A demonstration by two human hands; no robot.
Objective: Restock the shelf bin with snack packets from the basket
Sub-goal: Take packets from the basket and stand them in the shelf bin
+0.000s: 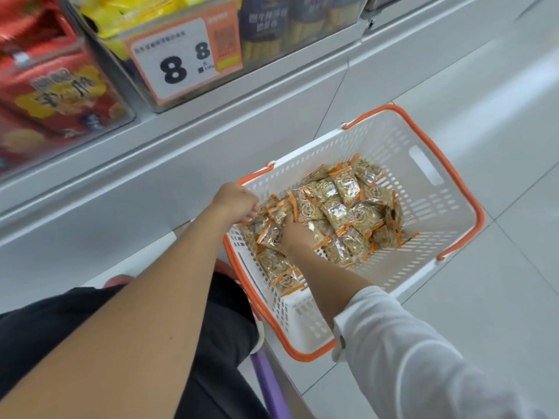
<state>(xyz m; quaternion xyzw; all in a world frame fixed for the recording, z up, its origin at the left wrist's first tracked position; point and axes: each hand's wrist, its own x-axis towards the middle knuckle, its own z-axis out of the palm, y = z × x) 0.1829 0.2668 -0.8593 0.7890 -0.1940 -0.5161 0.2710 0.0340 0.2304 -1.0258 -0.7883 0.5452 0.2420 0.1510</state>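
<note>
The basket (423, 189) is matt white perforated plastic with a smooth orange plastic rim and handles. The snack packets (338, 207) are crinkled glossy film (clear over a tan filling, with orange sealed edges). The floor (499, 297) is smooth, glossy pale tile. The shelf (181, 164) front looks like grey painted metal with a satin sheen. The bin fronts (272, 34) are clear shiny plastic, and the price card (178, 60) is matt paper. The sleeve (408, 358) is soft white cloth.

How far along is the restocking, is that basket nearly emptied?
Hard to call anything done: the basket holds a big heap of snack packets. In hand: the right hand digs into the heap, the left hand is curled at its edge. Still to do: lifting the packets up to the shelf.
</note>
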